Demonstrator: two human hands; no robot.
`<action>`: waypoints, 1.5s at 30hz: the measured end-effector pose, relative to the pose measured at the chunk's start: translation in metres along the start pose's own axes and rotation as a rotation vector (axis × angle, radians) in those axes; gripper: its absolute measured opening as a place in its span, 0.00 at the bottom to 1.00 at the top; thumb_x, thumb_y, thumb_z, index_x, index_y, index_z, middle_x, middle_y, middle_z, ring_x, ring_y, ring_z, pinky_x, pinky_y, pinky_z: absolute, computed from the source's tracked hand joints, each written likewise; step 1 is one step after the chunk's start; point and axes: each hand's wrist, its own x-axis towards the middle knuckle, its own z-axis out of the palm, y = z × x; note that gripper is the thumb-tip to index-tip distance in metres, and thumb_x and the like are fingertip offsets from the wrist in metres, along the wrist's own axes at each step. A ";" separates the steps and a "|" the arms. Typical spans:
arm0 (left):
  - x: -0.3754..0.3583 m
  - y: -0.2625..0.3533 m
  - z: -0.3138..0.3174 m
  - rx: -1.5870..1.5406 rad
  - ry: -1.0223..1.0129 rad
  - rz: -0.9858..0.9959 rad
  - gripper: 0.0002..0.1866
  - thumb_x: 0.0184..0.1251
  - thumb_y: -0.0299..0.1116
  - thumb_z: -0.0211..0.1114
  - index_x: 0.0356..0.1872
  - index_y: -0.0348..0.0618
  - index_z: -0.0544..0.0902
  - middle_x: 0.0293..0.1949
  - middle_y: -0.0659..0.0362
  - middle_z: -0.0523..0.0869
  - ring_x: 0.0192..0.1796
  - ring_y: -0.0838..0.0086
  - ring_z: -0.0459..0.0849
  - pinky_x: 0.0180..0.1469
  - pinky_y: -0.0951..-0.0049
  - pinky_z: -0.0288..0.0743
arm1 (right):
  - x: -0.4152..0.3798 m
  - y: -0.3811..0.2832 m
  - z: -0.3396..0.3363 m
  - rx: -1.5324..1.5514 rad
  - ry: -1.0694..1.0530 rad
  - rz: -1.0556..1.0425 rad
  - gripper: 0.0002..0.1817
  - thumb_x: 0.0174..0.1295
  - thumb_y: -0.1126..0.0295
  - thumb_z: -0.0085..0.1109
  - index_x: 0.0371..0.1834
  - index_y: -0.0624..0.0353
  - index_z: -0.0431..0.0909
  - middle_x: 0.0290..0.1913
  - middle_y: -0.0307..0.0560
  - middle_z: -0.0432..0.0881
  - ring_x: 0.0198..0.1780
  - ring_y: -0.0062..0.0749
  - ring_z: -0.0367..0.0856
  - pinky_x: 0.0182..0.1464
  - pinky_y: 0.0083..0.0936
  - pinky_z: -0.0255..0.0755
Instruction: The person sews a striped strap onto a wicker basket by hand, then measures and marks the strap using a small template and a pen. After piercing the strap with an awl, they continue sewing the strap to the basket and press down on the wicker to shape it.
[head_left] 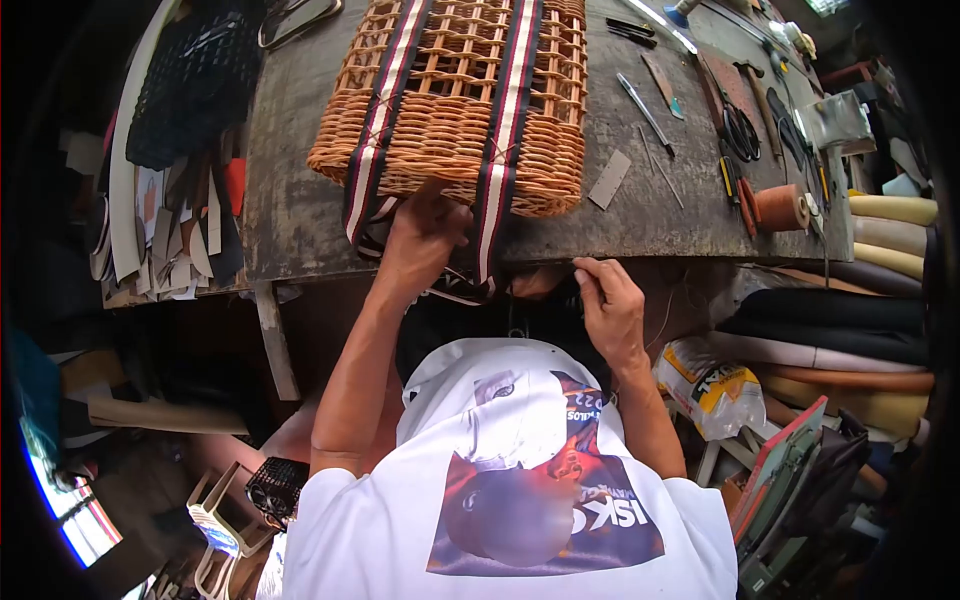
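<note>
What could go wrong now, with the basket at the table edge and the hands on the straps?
The basket overhangs the table edge slightly; a hard pull by the left hand on the strap might drag it off. The right hand seems to pinch a thin thread below the edge, which could snag or snap. The scissors and other tools lie loose nearby and may get knocked.

Left hand (418,235) grips the striped strap (497,150) under the wicker basket (455,95); right hand (610,305) pinches at the workbench (640,215) edge.
</note>
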 end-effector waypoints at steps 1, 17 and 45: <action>0.004 -0.004 0.001 -0.011 -0.064 0.116 0.16 0.70 0.20 0.52 0.56 0.34 0.80 0.41 0.57 0.87 0.42 0.78 0.84 0.42 0.77 0.80 | -0.001 -0.005 0.005 0.048 -0.006 -0.010 0.08 0.64 0.80 0.61 0.45 0.66 0.81 0.37 0.55 0.82 0.35 0.47 0.84 0.38 0.32 0.77; 0.011 -0.004 0.031 -0.063 -0.191 -0.033 0.09 0.73 0.28 0.63 0.46 0.37 0.87 0.33 0.59 0.89 0.37 0.77 0.87 0.40 0.76 0.81 | 0.009 -0.015 0.043 0.543 -0.260 0.316 0.15 0.68 0.75 0.57 0.58 0.64 0.75 0.35 0.53 0.86 0.33 0.29 0.83 0.37 0.27 0.76; 0.031 -0.070 0.021 -0.091 -0.029 0.095 0.04 0.72 0.27 0.63 0.41 0.37 0.82 0.31 0.56 0.87 0.26 0.71 0.86 0.26 0.72 0.81 | -0.226 0.238 -0.211 1.067 1.066 0.640 0.19 0.75 0.71 0.48 0.64 0.71 0.72 0.60 0.53 0.80 0.55 0.33 0.81 0.59 0.27 0.78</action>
